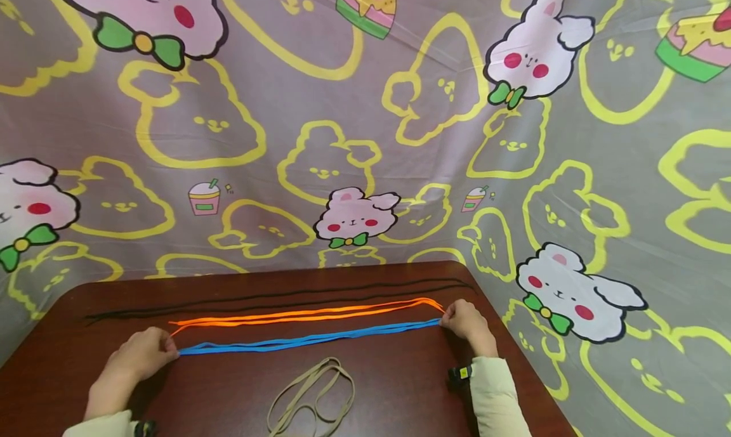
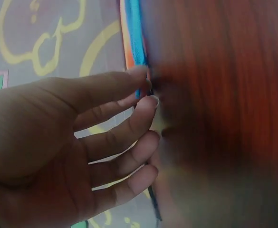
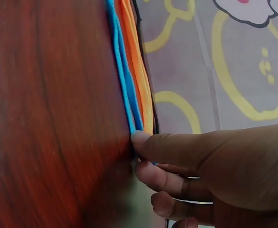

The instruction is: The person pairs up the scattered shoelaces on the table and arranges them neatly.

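Note:
A doubled blue cord [image 1: 311,340] stretches nearly straight across the table. Its left end is pinched between the thumb and fingertips of my left hand [image 1: 139,354]. At the other end my right hand [image 1: 464,323] pinches it with thumb and index finger. Both wrist views show the blue cord [image 2: 137,38] entering the fingers [image 3: 165,180]. Just behind lies a doubled orange cord [image 1: 297,314], roughly parallel. Its ends reach close to both hands; whether any finger touches them I cannot tell.
Farther back a long black cord [image 1: 274,292] lies doubled along the table. Nearer the front is a loosely looped beige cord [image 1: 308,386]. The brown wooden table [image 1: 228,386] meets patterned cloth [image 1: 354,107] at its back and right side.

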Demonstrator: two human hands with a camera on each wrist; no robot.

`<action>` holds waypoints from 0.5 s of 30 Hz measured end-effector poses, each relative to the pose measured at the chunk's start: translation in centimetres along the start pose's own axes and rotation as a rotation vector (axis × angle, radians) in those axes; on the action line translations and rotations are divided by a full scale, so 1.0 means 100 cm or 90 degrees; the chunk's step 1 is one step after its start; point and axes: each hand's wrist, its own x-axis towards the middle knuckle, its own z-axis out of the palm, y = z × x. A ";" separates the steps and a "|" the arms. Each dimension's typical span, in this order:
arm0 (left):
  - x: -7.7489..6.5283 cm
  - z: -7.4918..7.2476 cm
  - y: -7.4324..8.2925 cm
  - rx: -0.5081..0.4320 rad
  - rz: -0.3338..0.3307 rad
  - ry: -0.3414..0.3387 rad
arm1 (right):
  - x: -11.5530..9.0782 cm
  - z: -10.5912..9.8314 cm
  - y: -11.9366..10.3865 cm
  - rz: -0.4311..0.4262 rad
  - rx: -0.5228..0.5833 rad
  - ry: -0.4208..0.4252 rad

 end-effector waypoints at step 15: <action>-0.015 0.003 0.070 0.032 0.169 0.072 | -0.019 0.002 -0.074 -0.121 -0.059 0.066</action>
